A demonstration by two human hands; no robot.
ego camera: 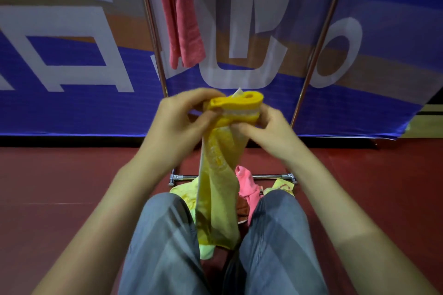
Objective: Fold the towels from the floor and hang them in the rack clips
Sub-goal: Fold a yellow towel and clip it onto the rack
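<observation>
Our left hand (182, 117) is closed in a pinch, thumb and curled fingers clamping one end of the doubled top band of the yellow towel (217, 175). Our right hand (266, 127) grips the other end of that band, fingers curled under it. Between the two hands the band lies folded over in a thick loop. Below them the rest of the cloth hangs straight down in a narrow strip to between our knees (167, 222).

We judge this towel light, soft and quite limp. It has no stiffness of its own and will sag wherever we do not carry it. The terry looks grippy rather than slippery, and nothing about it is fragile. The only trouble we foresee is the layers sliding apart. So the place to hold it is the thick band, close to the edge, with every layer inside the pinch.

Beneath the hands, on the floor (72, 187), lie a pink towel (247, 187), a pale yellow towel (184, 193) and a green towel (207, 252), not yet folded. Beyond the hands stands the rack (321, 38). Up and to the left of them a red towel (182, 19) hangs from it; the clips are out of view. Behind the rack is a blue banner (72, 55).
</observation>
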